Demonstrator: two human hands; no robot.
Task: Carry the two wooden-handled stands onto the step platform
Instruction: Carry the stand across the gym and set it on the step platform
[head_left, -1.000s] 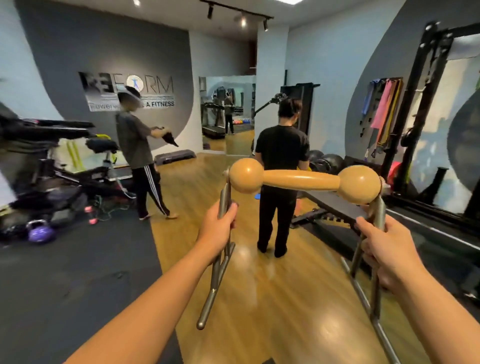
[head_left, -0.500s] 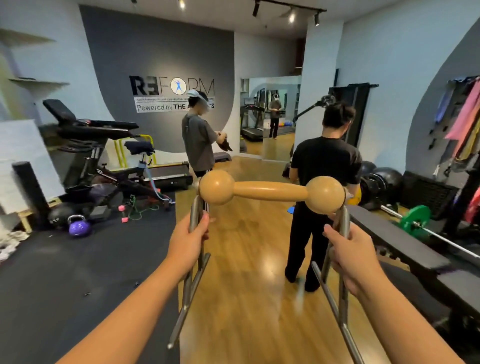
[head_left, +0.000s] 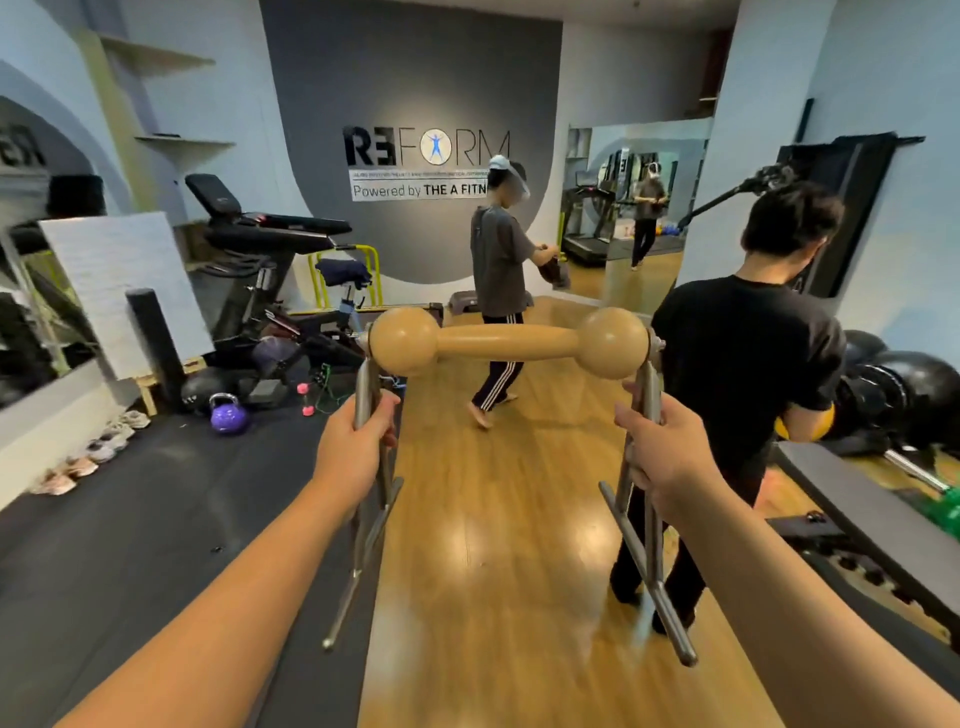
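A gym: treadmill (head_left: 270, 228), purple kettlebell (head_left: 228, 413), weight bench (head_left: 857, 499).

One wooden-handled stand (head_left: 508, 344) shows, gripped by two hands (head_left: 358, 442); two other people (head_left: 500, 270) stand ahead. One purple kettlebell (head_left: 227, 414); one step platform (head_left: 465, 300); two wall shelves (head_left: 182, 143).
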